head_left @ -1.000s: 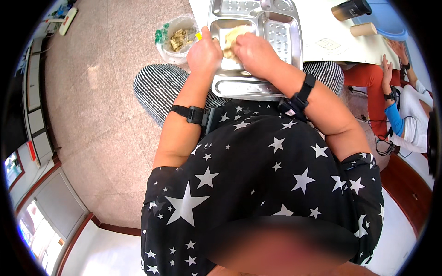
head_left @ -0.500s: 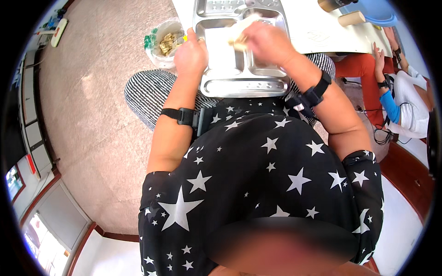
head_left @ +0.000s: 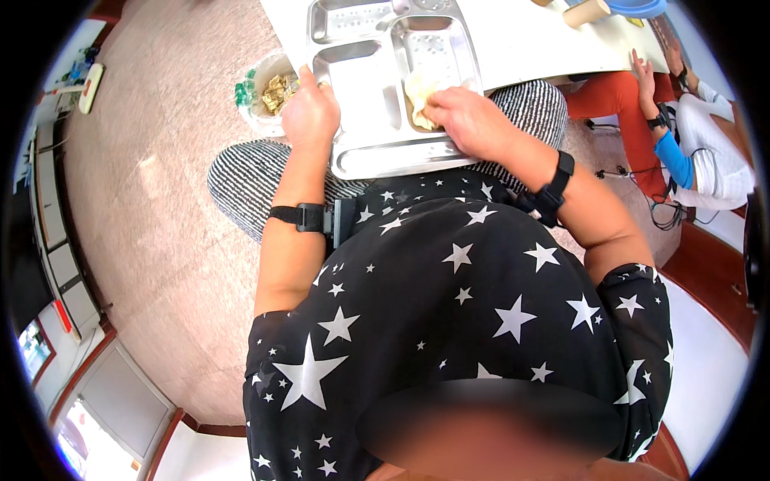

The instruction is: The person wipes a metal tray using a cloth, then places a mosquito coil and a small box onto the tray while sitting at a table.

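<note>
A shiny metal compartment tray lies before me at the table's near edge, reaching over my lap. My left hand grips its left rim, the thumb on top and the other fingers mostly hidden. Bunched in my right hand is a pale yellow cloth, pressed into the lower part of the tray's right compartment. The large left compartment and the long narrow one nearest me have nothing in them. Small dots or drops show on the far compartments.
Left of the tray, a whitish bin holds gold crumpled wrappers, with green plastic beside them. The white table carries a tan cylinder and a blue basin. Another person's hand rests at its right edge, near cables on the floor.
My right hand has brought the cloth from the divider between compartments down toward me into the right compartment. My left hand keeps its hold on the rim. The whole view has shifted slightly.
</note>
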{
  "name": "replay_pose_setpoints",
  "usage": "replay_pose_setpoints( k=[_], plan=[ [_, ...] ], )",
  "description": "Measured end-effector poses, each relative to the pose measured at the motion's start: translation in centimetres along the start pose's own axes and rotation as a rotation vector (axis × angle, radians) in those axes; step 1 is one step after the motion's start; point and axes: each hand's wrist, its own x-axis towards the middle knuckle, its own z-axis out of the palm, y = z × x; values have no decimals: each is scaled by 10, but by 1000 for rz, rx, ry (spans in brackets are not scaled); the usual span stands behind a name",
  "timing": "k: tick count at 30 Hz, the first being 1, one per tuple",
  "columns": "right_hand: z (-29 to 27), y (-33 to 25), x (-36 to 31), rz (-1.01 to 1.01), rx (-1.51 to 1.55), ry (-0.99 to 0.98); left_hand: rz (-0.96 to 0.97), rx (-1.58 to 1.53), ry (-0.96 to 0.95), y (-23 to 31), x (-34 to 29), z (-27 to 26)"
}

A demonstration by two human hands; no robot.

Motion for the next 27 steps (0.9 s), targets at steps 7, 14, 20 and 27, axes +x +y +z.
replay_pose_setpoints(
  k=[7,14,20,27],
  plan=[
    [-31,48,-1,150,-68,360,64,-17,24,-7,4,2],
    [-18,48,-21,108,-172,242,69,10,47,-4,3,2],
    [-29,8,-37,74,48,102,0,-17,-28,0,3,-2],
    [-28,92,16,296,-132,447,57,14,14,-4,5,0]
  ],
)
